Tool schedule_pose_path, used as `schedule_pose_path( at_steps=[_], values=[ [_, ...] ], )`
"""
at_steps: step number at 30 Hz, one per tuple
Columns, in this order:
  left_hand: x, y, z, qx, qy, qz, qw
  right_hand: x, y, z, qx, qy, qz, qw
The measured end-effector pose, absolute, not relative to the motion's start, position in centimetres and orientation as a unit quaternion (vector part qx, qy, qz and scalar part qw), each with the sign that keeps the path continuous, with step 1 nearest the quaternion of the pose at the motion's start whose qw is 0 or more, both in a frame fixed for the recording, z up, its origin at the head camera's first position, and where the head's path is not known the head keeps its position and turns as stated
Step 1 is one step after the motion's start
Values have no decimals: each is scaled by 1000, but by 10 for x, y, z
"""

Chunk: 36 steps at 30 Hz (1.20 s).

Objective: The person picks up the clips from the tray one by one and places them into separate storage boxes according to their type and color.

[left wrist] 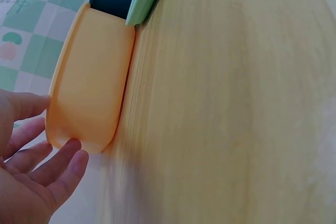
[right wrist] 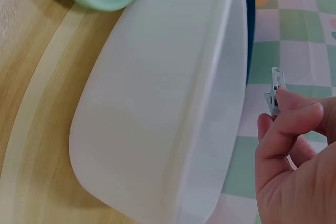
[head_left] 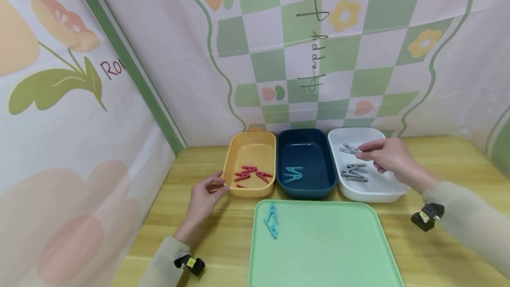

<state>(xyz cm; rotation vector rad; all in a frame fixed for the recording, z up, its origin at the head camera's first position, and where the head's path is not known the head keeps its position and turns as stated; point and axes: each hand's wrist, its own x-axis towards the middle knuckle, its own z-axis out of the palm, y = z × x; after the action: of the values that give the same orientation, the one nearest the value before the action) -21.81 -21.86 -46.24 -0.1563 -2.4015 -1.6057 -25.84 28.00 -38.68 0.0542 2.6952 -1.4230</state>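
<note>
My right hand (head_left: 388, 156) pinches a grey clothespin (head_left: 349, 149) between thumb and fingers over the white bin (head_left: 392, 189). Several more grey clothespins (head_left: 353, 172) lie in that bin. In the right wrist view the pinched clothespin (right wrist: 276, 82) shows above the bin's rim. My left hand (head_left: 205, 196) rests at the near left corner of the yellow bin (head_left: 249, 145), its fingers loosely bent against the outside. Red clothespins (head_left: 249, 169) lie inside the yellow bin. Blue clothespins (head_left: 294, 174) sit in the dark blue bin (head_left: 304, 149). Two light blue clothespins (head_left: 272, 221) are on the green tray (head_left: 322, 247).
The three bins stand side by side at the back of the wooden table (head_left: 211, 242), close to a patterned cloth backdrop (head_left: 303, 56). The green tray lies in front of them. Another printed cloth (head_left: 79, 145) hangs along the left side.
</note>
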Motion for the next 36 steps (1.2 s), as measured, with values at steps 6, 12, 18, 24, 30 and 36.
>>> schedule_pose_path(
  at_steps=[6,12,18,24,30,36],
  values=[
    [-208,-210,-444,-48,-826,-549,120,-271,283,-398,12,892,-449,49],
    [-199,-205,-431,-56,-827,-545,127,-280,283,-405,2,897,-439,54],
    [-217,-221,-459,-72,-828,-544,117,-283,279,-408,1,902,-427,56],
    [-221,-223,-463,-76,-830,-541,115,-288,281,-411,-4,902,-423,80],
    [-222,-224,-464,-74,-828,-544,115,-282,282,-404,-11,903,-426,54],
    [-221,-223,-464,-64,-823,-552,118,-262,274,-390,-20,903,-428,28]
  ],
)
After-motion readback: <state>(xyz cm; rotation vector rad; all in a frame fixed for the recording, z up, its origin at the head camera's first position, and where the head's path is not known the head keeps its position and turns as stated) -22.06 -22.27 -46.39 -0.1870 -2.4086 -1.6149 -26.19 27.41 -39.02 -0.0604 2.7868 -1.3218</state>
